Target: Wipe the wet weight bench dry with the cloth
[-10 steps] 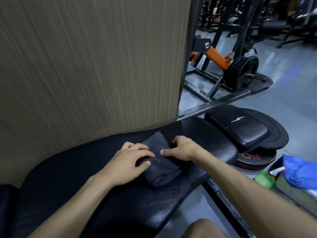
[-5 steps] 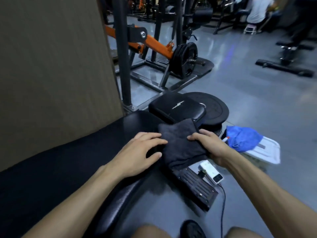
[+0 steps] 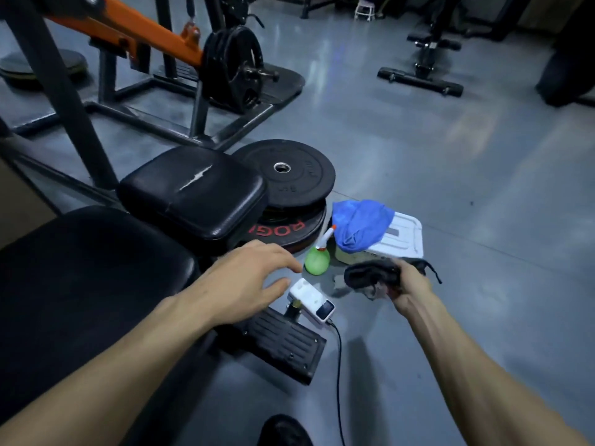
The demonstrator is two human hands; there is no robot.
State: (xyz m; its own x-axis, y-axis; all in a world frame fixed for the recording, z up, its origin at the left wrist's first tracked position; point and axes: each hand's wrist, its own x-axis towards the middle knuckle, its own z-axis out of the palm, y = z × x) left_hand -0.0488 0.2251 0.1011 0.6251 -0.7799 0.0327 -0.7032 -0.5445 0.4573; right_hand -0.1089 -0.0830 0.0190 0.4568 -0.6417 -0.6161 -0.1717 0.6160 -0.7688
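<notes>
The black padded weight bench (image 3: 90,278) fills the lower left. Its smaller seat pad (image 3: 193,191) lies beyond the main pad. My right hand (image 3: 409,284) is off the bench, over the floor at the right, closed around the bunched dark grey cloth (image 3: 370,275). My left hand (image 3: 248,275) hovers past the bench's end with fingers spread and nothing in it, just above a small white device (image 3: 310,299).
Stacked black weight plates (image 3: 289,175) lie beside the seat pad. A green spray bottle (image 3: 317,260), a blue cloth (image 3: 360,223) and a white box (image 3: 404,236) sit on the grey floor. A black footplate (image 3: 283,346) and cable (image 3: 338,365) lie below. An orange plate-loaded machine (image 3: 180,49) stands behind.
Both hands left the bench pad. My right hand carried the cloth off the bench end to the right, bunching it. The view swung right, away from the wood panel.
</notes>
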